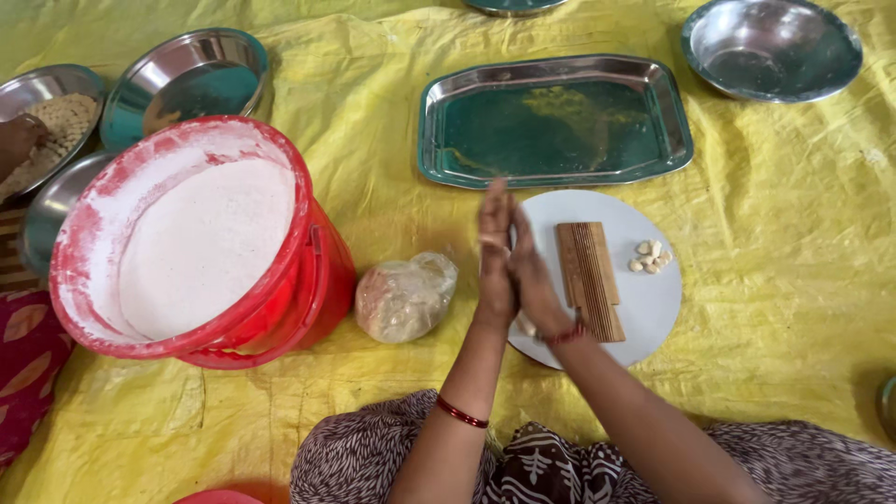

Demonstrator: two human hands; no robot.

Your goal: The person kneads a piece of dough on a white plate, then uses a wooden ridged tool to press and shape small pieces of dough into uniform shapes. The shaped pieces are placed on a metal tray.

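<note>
My left hand (494, 252) and my right hand (536, 280) are pressed palm to palm, upright, over the left edge of a round white board (644, 299). Whatever lies between the palms is hidden. On the board lie a ridged wooden block (590, 277) and a small heap of pale shaped dough pieces (651, 257). Left of my hands sits a lump of dough in a clear plastic bag (404, 297).
A red bucket (280, 308) of white flour stands at left on the yellow sheet (784, 280). A rectangular steel tray (555, 121) lies beyond the board. Steel bowls sit at top right (770, 47) and top left (187, 79). Another person's hand (17, 142) reaches into a bowl of crumbly food (51, 126).
</note>
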